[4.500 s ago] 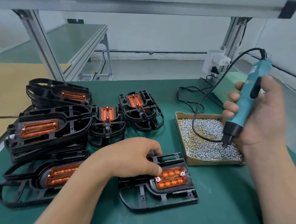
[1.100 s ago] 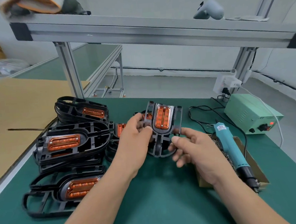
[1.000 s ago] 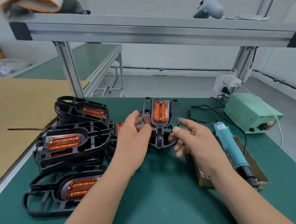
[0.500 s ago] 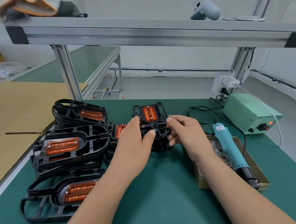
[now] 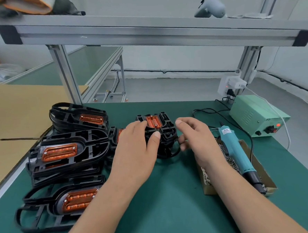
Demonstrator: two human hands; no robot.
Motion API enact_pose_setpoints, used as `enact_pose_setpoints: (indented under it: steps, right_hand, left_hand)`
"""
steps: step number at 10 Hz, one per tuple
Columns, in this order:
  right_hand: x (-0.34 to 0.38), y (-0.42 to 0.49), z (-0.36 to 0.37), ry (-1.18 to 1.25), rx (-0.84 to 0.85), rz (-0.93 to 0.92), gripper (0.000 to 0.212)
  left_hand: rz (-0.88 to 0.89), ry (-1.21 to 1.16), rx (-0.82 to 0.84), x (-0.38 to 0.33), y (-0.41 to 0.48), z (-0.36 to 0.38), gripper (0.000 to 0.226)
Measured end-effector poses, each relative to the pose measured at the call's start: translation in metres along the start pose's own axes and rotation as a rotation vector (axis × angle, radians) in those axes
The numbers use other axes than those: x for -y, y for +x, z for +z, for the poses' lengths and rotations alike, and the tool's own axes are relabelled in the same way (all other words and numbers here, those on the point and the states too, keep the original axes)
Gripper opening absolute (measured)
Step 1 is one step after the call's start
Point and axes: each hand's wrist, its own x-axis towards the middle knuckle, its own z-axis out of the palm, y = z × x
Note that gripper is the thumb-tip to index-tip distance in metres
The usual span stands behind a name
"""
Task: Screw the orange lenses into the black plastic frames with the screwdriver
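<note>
Clerk: What could not be made out?

Inspector: The left hand covers the left side of the top black frame and much of the stack under it. The right forearm hides part of the screw box. The screwdriver lies across that box, its tip lost among the screws. Whether the lower fingers of the right hand touch the frame cannot be told.

Clerk: The part itself?

Inspector: Black ribbed plastic with an orange lens seated in it and a bright screw head at each end. It sits atop that stack on the green mat, between both hands.

Clerk: Heading?

Inspector: The lens's long axis runs away from the person. The frame's rounded loop end points toward them.

Clerk: Hands?

Inspector: The left lies on the frame, fingers fairly straight, thumb across its middle. The right is loosely curled beside it, holding nothing.
</note>
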Motion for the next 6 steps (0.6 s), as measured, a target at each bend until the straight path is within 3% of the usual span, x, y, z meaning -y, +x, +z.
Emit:
enact_pose_setpoints:
  steps: [3, 5, 6]
  right_hand:
    - [0.0, -0.003, -0.007, 0.012, -0.026, 0.009, 0.016]
    - [0.001, -0.007, -0.013, 0.023, -0.022, 0.005, 0.014]
    - [0.001, -0.012, -0.018, 0.073, -0.026, -0.011, 0.017]
  left_hand:
    - [0.025, 0.001, -0.149, -0.007, -0.006, -0.002, 0.039]
    - [0.102, -0.046, -0.26, -0.009, -0.01, -0.004, 0.013]
    - [0.133, -0.083, -0.302, -0.011, -0.014, -0.002, 0.019]
